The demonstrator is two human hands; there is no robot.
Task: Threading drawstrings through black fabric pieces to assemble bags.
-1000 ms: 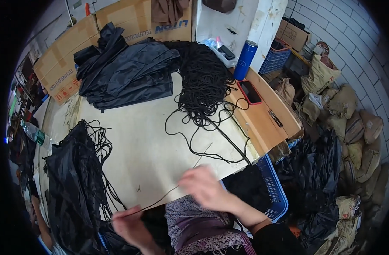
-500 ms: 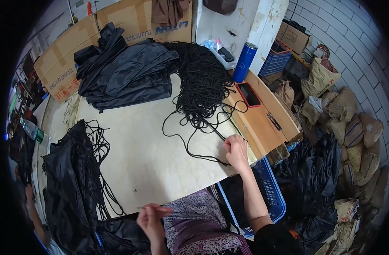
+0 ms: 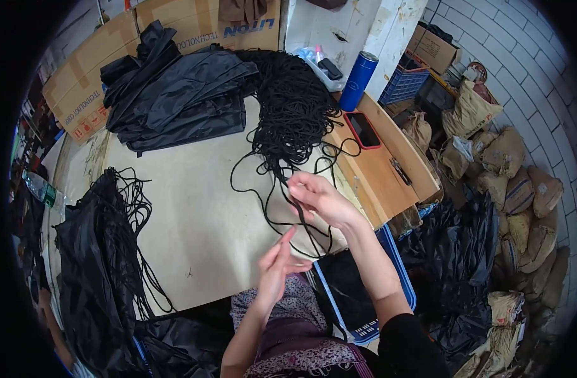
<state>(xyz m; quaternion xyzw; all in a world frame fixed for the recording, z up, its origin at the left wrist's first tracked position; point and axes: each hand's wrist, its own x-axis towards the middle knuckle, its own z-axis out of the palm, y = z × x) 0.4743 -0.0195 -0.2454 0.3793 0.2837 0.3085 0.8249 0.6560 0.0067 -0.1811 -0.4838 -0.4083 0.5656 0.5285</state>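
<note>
A large tangled heap of black cord point(image 3: 285, 104) lies on the pale tabletop point(image 3: 194, 214), with loose strands trailing toward the near edge. My right hand point(image 3: 320, 200) is above the heap's near end, fingers curled on a strand of black cord point(image 3: 303, 222) that hangs past them. Close by on the left is my left hand point(image 3: 277, 268), its fingers stretched out and apart near the table's front edge. Nothing that I can make out lies between them. Dark folded fabric point(image 3: 181, 101) is piled to the left of the cord heap.
More black fabric with cords point(image 3: 96, 252) hangs over the table's left side. A wooden tray point(image 3: 380, 170) at right bears a red-edged phone point(image 3: 362, 130) and a blue can point(image 3: 359, 82). Below the table's right edge is a blue basket point(image 3: 403, 277). Sacks point(image 3: 518, 201) are stacked along the wall.
My right hand has moved left and away from the table's right edge, and cord now runs by its fingers. My left hand has come up and right toward it, with fingers spreading.
</note>
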